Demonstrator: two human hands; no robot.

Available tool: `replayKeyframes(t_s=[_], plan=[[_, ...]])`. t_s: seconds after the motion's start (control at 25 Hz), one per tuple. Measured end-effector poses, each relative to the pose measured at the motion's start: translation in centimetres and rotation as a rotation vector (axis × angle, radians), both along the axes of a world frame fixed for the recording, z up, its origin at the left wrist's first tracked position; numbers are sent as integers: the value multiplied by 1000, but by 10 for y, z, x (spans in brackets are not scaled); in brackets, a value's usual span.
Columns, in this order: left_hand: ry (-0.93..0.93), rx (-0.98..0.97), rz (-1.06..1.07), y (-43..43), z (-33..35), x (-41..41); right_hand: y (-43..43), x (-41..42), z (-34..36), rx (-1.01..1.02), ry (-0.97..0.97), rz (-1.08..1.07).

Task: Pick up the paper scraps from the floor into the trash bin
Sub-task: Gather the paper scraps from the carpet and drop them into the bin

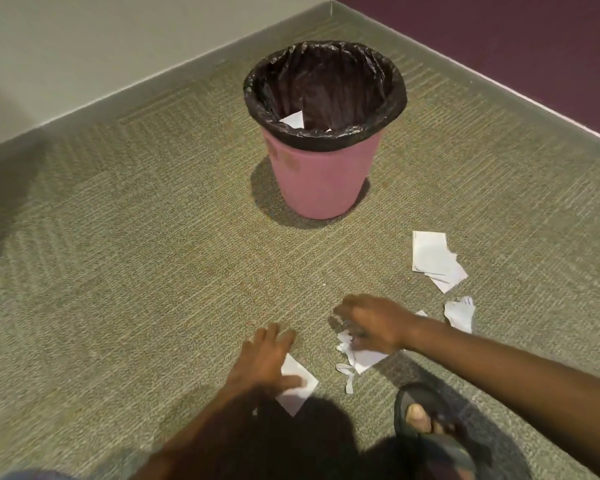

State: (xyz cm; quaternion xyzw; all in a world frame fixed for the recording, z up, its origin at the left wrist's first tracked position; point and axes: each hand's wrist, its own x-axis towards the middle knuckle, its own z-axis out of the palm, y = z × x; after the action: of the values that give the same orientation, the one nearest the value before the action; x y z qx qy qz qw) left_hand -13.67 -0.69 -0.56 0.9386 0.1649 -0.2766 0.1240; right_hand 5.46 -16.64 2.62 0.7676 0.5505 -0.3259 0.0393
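Nearest the camera: a foot in a dark sandal (430, 431) on the carpet floor (136, 271), bottom right. Left hand (264, 362) just ahead of it, fingers spread flat, thumb pressing on a white square scrap (300, 393) lying on the carpet; not gripping it. Right hand (371, 323) reaches in from the right, palm down, fingers curled over a torn crumpled scrap cluster (361, 358). Motion blur there, so can't tell whether it has actually closed on the paper. A thin strip trails off the near edge of that cluster. Further right, a small crumpled scrap (459, 315) sits apart on the carpet. Beyond it, a flat stack of white sheets (432, 258), overlapping, corners splayed. Farthest: pink trash bin (321, 181) upright near the room corner, black liner (326, 95) folded over the rim. White paper (293, 119) visible inside, against the near-left wall of the liner.
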Motion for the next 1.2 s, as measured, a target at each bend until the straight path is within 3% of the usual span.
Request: replayKeyframes(t_s=[0.12,0.28,0.44,0.68,1.0,1.12,1.2], plan=[[44,72,-329,-7,-9,-20,-9,-18,-26,-83,-42,261],[-52,216,-459,-9,-27,-33,-18,-40,-43,32,-197,390],[-158,85,-437,-10,-29,-26,-31,-44,-52,107,-206,338],[-119,-51,-378,-21,-13,3,-31,-35,-50,228,-158,299],[-316,-170,-481,-46,-7,33,-18,14,-37,258,12,-322],[-299,-227,-342,-50,-5,45,-16,28,-31,379,65,-435],[-343,-265,-233,-49,8,55,-14,38,-16,343,20,-457]])
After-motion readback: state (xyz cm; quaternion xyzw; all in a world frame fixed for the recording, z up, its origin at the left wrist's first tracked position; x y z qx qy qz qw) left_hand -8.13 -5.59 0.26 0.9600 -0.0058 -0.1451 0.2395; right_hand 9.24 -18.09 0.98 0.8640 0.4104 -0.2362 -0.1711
